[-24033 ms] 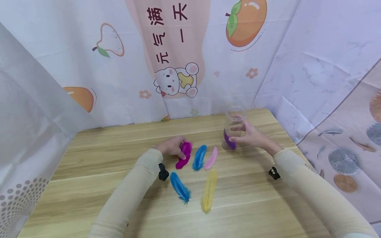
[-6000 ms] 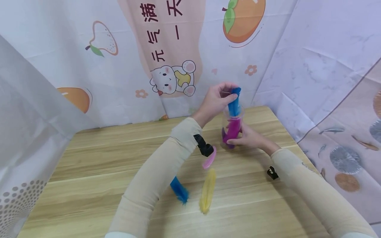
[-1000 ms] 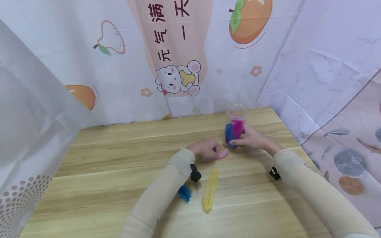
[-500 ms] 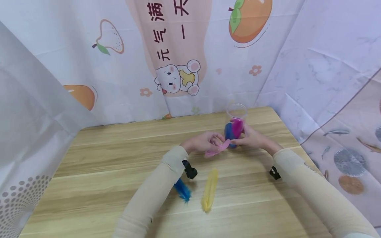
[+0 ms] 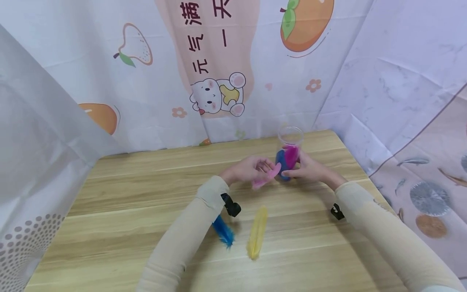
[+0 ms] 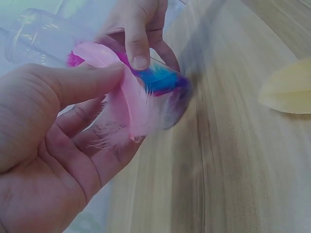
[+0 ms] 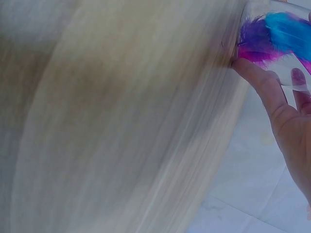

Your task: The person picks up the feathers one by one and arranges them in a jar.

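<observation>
Beside clear cup (image 5: 290, 141), left fingers (image 6: 112, 162) pinch pink feather (image 6: 129, 102) (curved, downy); right fingers (image 7: 266, 86) grip cup.

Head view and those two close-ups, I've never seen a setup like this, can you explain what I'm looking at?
There's no machine here: these are a person's bare hands. The wide picture comes from a head camera, the close-ups from one camera on each wrist. The left hand pinches a pink feather. The right hand grips a clear container with magenta, blue and purple feathers inside. On the wooden table lie a yellow feather and a blue feather.
</observation>
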`<control>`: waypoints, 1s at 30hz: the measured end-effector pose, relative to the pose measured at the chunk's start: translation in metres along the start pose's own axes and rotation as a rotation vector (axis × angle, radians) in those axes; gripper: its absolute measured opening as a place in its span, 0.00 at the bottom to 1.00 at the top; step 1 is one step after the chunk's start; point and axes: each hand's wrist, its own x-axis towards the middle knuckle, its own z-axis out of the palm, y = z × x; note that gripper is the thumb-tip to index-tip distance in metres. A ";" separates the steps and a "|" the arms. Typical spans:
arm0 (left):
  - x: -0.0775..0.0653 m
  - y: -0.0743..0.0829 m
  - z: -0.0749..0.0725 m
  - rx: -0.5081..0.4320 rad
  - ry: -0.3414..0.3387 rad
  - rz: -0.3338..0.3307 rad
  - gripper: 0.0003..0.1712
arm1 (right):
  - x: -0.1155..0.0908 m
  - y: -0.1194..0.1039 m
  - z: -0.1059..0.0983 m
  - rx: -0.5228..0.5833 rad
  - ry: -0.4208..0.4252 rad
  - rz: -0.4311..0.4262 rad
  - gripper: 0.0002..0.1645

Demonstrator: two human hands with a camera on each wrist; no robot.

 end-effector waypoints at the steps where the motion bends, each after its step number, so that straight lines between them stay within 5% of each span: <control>1: 0.001 0.000 0.000 -0.004 0.006 0.001 0.15 | 0.000 0.001 0.000 0.002 0.002 -0.002 0.54; 16: 0.002 0.012 -0.007 -0.059 0.053 0.079 0.18 | 0.000 0.001 0.000 0.017 -0.004 0.016 0.55; 30: 0.003 0.019 -0.008 -0.081 0.040 0.069 0.16 | 0.001 -0.002 -0.001 0.006 -0.006 0.013 0.55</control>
